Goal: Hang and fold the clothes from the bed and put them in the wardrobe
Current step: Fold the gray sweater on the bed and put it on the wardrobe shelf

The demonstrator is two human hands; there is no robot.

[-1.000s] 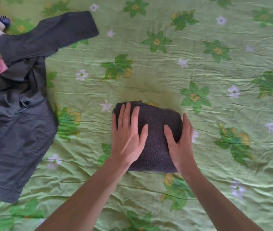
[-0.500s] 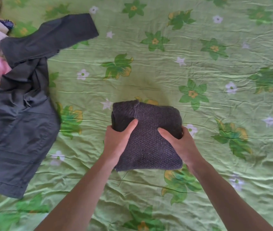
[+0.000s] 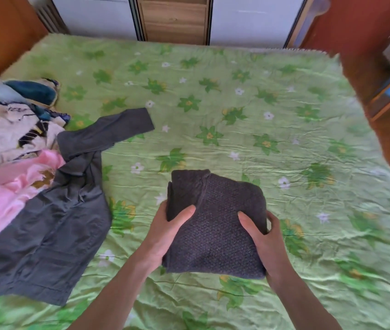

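**Folded knit gripped at both sides above the bed**

The left hand (image 3: 165,231) is gripping the left edge of the folded dark knit sweater (image 3: 215,225), thumb lying across the top and fingers tucked underneath. The right hand (image 3: 266,241) is clamping the right edge the same way, thumb on top, fingers wrapping the side. The sweater is sitting between the two hands, near the middle of the near part of the green floral bedsheet (image 3: 284,139); whether it is lifting clear of the sheet cannot be told. To the left, a grey shirt (image 3: 46,222) is lying spread out, one sleeve reaching toward the far right. Further left, a pink garment (image 3: 6,198) and a patterned pile of clothes (image 3: 10,125) are lying at the bed's edge. Beyond the far edge, a wardrobe (image 3: 175,20) is standing.
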